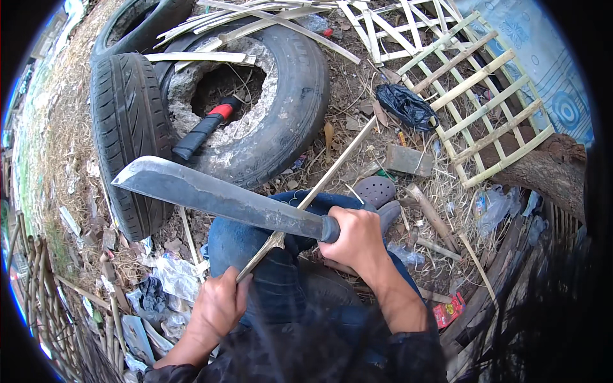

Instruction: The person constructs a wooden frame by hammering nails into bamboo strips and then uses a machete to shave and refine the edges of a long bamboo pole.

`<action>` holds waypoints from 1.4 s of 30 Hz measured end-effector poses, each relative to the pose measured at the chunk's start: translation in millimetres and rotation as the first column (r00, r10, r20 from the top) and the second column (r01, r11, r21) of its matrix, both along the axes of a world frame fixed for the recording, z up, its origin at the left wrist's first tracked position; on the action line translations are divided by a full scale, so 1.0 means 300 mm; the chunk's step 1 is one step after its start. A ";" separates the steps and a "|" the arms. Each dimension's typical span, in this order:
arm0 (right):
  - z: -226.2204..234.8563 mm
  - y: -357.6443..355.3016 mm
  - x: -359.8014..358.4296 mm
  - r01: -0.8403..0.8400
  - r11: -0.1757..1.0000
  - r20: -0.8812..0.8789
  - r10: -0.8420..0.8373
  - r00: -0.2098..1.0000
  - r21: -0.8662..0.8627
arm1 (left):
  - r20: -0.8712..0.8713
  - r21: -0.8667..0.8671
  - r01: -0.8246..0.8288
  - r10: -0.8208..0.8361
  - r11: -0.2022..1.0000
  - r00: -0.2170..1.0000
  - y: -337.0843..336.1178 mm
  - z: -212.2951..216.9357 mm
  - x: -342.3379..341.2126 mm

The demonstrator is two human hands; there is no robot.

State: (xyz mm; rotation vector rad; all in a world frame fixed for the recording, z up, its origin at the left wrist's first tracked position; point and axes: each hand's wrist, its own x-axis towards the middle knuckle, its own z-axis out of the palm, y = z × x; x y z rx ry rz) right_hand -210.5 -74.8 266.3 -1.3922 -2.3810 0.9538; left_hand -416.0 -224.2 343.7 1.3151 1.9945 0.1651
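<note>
My right hand [359, 237] is wrapped round the dark handle of a machete [220, 199]. Its broad grey blade points to the left and lies across a long bamboo strip [338, 161]. The near end of that strip is pinched in my left hand [221, 299], above my knee. From there the strip slants up and to the right, passing the blade, and a pale, roughened node shows just below the blade. Blue jeans cover my bent legs [239, 242] underneath.
Old tyres [300, 96] lie ahead, one filled with concrete; a black tool with a red band [207, 127] rests on it. Split bamboo strips [255, 19] cross the top. Woven bamboo lattices [491, 96], a log [549, 169], a black plastic bag [407, 106] and a brick [408, 159] are to the right.
</note>
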 end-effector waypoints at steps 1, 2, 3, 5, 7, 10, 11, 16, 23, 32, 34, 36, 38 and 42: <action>-0.019 0.012 0.011 0.010 1.000 0.012 -0.010 1.000 0.020 | -0.008 -0.006 -0.009 0.009 1.000 1.000 -0.006 -0.001 -0.003; -0.028 0.027 0.025 -0.034 0.999 0.033 0.035 0.999 -0.030 | -0.003 -0.009 -0.013 0.013 1.000 1.000 -0.008 -0.002 -0.001; -0.023 0.039 0.030 -0.039 0.999 0.039 0.040 0.998 -0.032 | -0.023 0.001 -0.003 0.003 1.000 1.000 -0.009 -0.003 0.001; 0.001 0.064 0.039 -0.072 0.997 0.158 0.073 0.985 -0.013 | -0.032 0.014 0.006 -0.006 1.000 0.999 -0.011 -0.005 0.001; 0.005 0.101 0.069 -0.043 0.997 0.213 0.029 0.977 0.058 | -0.006 0.027 0.007 -0.007 1.000 1.000 -0.013 -0.008 -0.002; -0.010 0.120 0.097 -0.072 0.994 0.214 0.054 0.975 0.079 | -0.024 0.020 0.028 -0.027 0.999 0.999 -0.005 -0.012 0.001; -0.017 0.126 0.096 -0.085 0.990 0.215 0.059 0.975 0.111 | -0.028 0.020 0.022 -0.022 1.000 0.999 -0.012 -0.013 -0.005; -0.040 0.335 0.306 0.355 0.916 0.406 -0.401 0.821 0.185 | -0.046 -0.040 0.025 -0.027 0.999 0.999 -0.052 -0.015 -0.036; -0.190 0.232 1.193 0.831 0.524 0.107 -0.852 0.513 0.185 | 0.095 -0.026 -0.069 0.071 0.997 0.993 0.015 -0.015 -0.063; -0.120 -0.079 0.464 0.670 0.689 -0.026 -0.702 0.712 -0.276 | 0.354 -0.292 -0.213 0.313 0.932 0.881 0.031 -0.029 -0.122; -0.086 -0.106 0.274 0.496 0.831 -0.205 -0.547 0.812 -0.252 | 0.333 -0.285 -0.209 0.301 0.936 0.893 0.059 -0.022 -0.099; -0.057 -0.122 0.132 0.314 0.931 -0.248 -0.353 0.902 -0.183 | 0.276 -0.287 -0.207 0.288 0.935 0.917 0.086 0.009 -0.079; -0.030 -0.104 0.030 0.136 0.988 -0.250 -0.150 0.957 -0.074 | 0.210 -0.312 -0.191 0.263 0.931 0.942 0.092 0.013 -0.066; -0.013 -0.036 -0.038 -0.012 1.000 -0.114 0.013 0.993 0.016 | 0.113 -0.251 -0.189 0.223 0.949 0.968 0.068 0.003 -0.036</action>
